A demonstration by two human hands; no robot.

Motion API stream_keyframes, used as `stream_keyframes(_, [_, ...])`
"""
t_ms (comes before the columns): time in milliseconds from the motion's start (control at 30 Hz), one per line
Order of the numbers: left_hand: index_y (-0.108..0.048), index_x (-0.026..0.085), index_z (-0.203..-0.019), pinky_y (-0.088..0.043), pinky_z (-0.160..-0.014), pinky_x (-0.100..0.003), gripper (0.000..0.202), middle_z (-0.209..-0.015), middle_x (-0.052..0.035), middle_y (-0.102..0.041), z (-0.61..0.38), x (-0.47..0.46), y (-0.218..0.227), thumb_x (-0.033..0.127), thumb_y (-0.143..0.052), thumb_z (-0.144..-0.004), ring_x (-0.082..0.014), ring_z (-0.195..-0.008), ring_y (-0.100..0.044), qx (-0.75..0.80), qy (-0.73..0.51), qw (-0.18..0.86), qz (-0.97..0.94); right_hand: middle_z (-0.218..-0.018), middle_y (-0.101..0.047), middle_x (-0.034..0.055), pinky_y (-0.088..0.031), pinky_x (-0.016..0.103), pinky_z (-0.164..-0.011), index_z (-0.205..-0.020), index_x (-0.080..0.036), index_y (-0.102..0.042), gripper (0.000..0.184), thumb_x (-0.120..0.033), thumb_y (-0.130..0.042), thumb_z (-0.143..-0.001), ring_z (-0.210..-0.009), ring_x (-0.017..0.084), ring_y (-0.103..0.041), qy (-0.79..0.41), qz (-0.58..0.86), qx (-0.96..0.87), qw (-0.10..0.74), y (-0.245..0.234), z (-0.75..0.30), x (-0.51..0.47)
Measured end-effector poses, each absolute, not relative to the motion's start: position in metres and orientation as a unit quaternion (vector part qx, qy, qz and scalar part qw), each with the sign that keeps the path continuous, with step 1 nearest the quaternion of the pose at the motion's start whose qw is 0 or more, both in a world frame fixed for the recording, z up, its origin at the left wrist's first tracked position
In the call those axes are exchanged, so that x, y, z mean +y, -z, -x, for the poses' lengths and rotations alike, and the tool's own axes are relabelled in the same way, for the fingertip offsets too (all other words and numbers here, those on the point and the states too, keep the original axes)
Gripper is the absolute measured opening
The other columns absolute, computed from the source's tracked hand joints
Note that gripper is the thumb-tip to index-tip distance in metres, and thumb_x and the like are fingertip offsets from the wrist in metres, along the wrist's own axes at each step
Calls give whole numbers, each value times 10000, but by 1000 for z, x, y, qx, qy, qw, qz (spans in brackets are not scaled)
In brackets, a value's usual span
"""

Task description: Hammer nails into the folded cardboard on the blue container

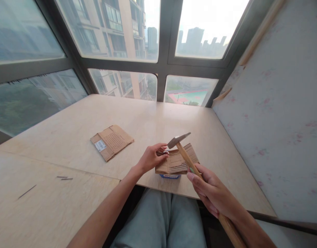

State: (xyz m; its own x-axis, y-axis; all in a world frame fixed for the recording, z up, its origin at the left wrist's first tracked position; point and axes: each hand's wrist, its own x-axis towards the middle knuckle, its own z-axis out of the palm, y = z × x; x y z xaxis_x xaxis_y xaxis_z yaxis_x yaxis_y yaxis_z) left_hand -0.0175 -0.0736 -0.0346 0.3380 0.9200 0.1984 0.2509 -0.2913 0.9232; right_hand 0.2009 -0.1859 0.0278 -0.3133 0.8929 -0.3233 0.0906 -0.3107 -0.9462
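Observation:
A hammer [184,153] with a wooden handle is gripped in my right hand [210,187], its metal head raised near the fingertips of my left hand [154,156]. Those left fingers are closed in a pinch at the left edge of a folded piece of corrugated cardboard [177,161]. A small whitish and dark thing [166,152] shows at the fingertips, too small to name. Under the cardboard sits a blue object [170,176], mostly hidden.
Another flat cardboard piece [113,143] with a white label lies to the left on the pale tabletop [78,137]. Several thin nail-like rods [65,178] lie farther left. Windows [119,31] rise behind the table, and a papered wall [277,120] stands at the right.

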Motion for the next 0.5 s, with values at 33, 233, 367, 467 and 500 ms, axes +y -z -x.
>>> stream_keyframes(33, [-660, 135, -1161, -593, -854, -324, 403, -976, -83, -769, 18, -73, 34, 163, -732, -766, -196, -908, -734, 422, -395, 419, -700, -444, -405, -150, -231, 88, -207, -949, -227, -458, 380, -590, -568, -921, -225, 24, -283, -636, 495, -499, 320, -31, -201, -186])
stream_keyframes(233, [-626, 148, -1219, -561, -951, -381, 457, -1072, -93, -756, 29, -79, 24, 209, -746, -782, -216, -1013, -710, 413, -391, 370, -735, -359, -388, -152, -213, 88, -219, -957, -230, -449, 362, -566, -582, -927, -224, 32, -239, -625, 498, -496, 339, -44, -203, -190])
stream_keyframes(367, [-615, 164, -1239, -483, -1073, -425, 450, -1201, -107, -711, 46, -94, 23, 319, -718, -829, -228, -1162, -651, 446, -426, 326, -716, -368, -378, -151, -211, 85, -232, -928, -227, -463, 375, -574, -603, -913, -232, 21, -230, -619, 513, -481, 350, -49, -206, -199])
stream_keyframes(467, [-614, 166, -1234, -493, -1065, -425, 431, -1232, -114, -689, 61, -112, 30, 377, -667, -862, -225, -1171, -644, 495, -459, 336, -657, -373, -372, -152, -223, 86, -241, -918, -231, -463, 382, -570, -636, -893, -237, 18, -227, -607, 529, -453, 382, -50, -208, -207])
stream_keyframes(500, [-622, 165, -1218, -502, -1054, -426, 427, -1226, -116, -690, 67, -118, 33, 397, -659, -861, -228, -1162, -648, 514, -468, 340, -634, -373, -373, -151, -222, 87, -244, -918, -231, -464, 386, -570, -645, -886, -238, 17, -224, -604, 534, -442, 394, -51, -208, -210])
